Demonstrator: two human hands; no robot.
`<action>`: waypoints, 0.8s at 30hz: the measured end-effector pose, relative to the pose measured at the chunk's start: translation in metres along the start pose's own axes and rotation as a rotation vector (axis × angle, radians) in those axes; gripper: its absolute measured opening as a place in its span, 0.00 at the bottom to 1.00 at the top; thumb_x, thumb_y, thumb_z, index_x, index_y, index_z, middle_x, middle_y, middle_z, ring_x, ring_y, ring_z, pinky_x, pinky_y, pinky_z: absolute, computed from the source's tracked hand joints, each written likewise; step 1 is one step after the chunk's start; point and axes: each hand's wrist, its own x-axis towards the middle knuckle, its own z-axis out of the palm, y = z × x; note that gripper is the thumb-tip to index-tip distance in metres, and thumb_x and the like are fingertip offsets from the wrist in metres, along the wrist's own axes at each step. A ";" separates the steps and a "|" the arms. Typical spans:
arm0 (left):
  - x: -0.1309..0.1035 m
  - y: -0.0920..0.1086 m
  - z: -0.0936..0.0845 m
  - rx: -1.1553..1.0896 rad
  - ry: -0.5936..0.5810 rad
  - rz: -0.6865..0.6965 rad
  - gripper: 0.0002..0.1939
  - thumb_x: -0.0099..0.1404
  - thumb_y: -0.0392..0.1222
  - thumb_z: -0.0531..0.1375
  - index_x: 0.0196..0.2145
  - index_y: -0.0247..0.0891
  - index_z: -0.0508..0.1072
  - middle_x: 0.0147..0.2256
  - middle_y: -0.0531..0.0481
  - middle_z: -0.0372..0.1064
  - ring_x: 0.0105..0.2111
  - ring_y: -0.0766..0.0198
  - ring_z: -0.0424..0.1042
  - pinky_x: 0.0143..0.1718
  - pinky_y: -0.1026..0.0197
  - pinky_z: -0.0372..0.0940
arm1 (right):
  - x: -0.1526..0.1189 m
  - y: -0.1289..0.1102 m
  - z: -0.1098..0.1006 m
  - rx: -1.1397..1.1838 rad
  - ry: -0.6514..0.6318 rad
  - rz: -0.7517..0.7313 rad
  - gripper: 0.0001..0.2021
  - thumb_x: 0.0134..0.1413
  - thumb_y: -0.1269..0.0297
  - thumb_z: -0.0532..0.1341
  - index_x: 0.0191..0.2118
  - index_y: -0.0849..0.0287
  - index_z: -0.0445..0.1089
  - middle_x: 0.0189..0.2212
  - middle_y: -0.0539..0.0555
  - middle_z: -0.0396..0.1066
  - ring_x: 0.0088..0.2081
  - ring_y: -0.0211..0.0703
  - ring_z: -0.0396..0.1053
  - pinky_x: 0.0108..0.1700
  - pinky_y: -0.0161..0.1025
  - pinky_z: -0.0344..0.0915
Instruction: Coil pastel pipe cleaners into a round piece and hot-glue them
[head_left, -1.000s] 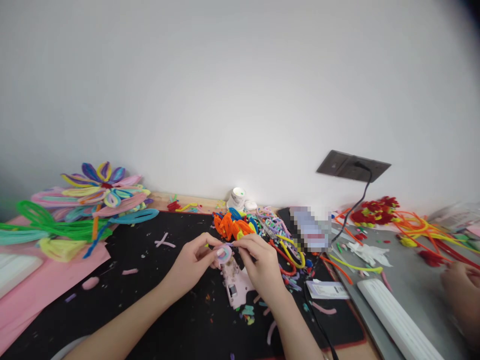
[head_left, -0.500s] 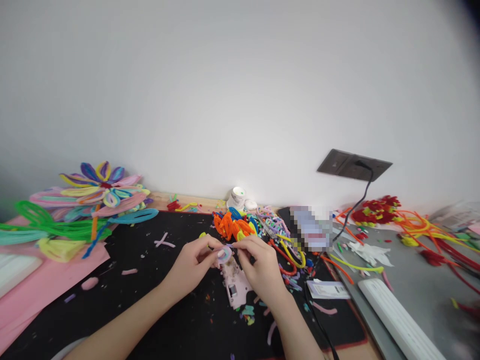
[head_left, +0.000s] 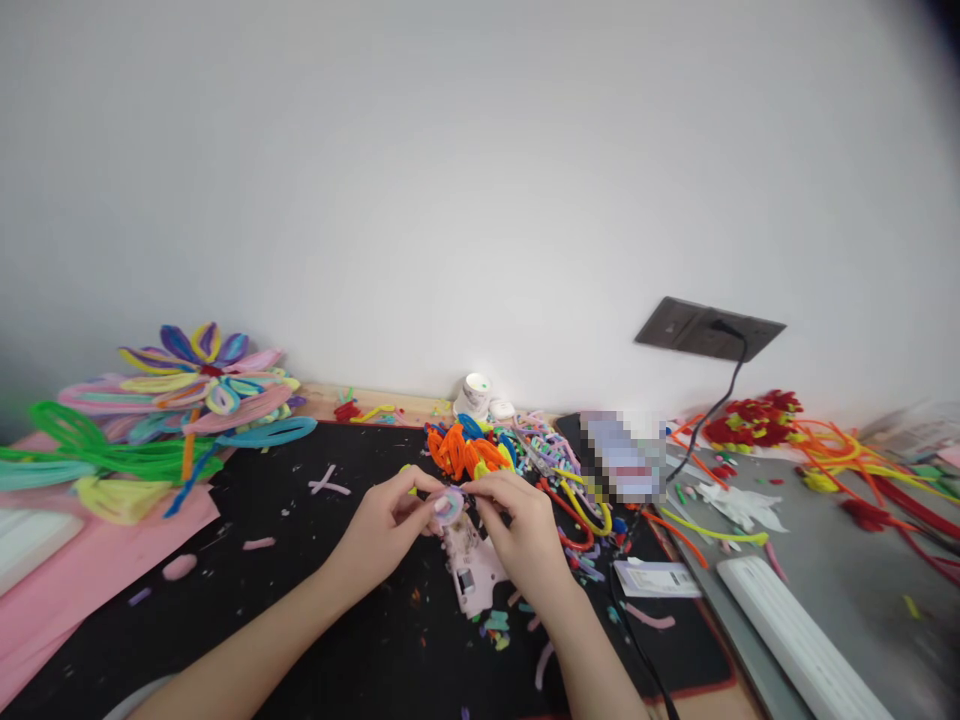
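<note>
Low in the middle of the head view, my left hand [head_left: 390,520] pinches a small round piece [head_left: 448,507] in pale lilac and pink, which looks like a coiled pipe cleaner. From the other side, my right hand [head_left: 519,520] has thumb and fingertips drawn together at the upper right edge of this round piece. Fingers hide part of it. Just below both hands lies a pale pink device [head_left: 474,590] with a dark switch-like part; my right hand partly covers it. Behind the fingers sit orange pipe cleaner loops [head_left: 450,452].
Left stands a large multicoloured pipe cleaner flower [head_left: 212,370] above pink paper [head_left: 112,590]. Cut scraps cover the black mat [head_left: 285,620]. A white paper cup [head_left: 475,390] stands by the wall. A black cable [head_left: 720,400] hangs from the socket [head_left: 694,330]; a white power strip [head_left: 795,630] lies right.
</note>
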 end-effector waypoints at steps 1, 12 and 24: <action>0.000 0.001 0.000 0.006 -0.002 -0.007 0.09 0.62 0.46 0.59 0.34 0.37 0.70 0.27 0.52 0.72 0.26 0.63 0.75 0.31 0.60 0.70 | 0.000 0.000 0.000 -0.002 0.003 -0.002 0.12 0.56 0.79 0.58 0.36 0.57 0.76 0.33 0.54 0.76 0.36 0.41 0.74 0.40 0.36 0.69; -0.001 0.005 0.001 0.077 -0.004 -0.008 0.05 0.63 0.43 0.56 0.33 0.39 0.67 0.25 0.55 0.69 0.21 0.63 0.73 0.26 0.61 0.68 | 0.000 0.001 0.001 -0.024 -0.001 -0.017 0.12 0.56 0.77 0.58 0.35 0.56 0.76 0.32 0.54 0.75 0.35 0.42 0.74 0.39 0.38 0.71; -0.001 0.008 0.001 0.094 -0.011 0.022 0.03 0.63 0.39 0.55 0.35 0.39 0.65 0.24 0.56 0.68 0.19 0.67 0.68 0.24 0.64 0.63 | 0.000 0.000 0.002 -0.017 -0.021 -0.011 0.12 0.56 0.78 0.58 0.35 0.57 0.76 0.32 0.54 0.75 0.34 0.41 0.73 0.39 0.37 0.71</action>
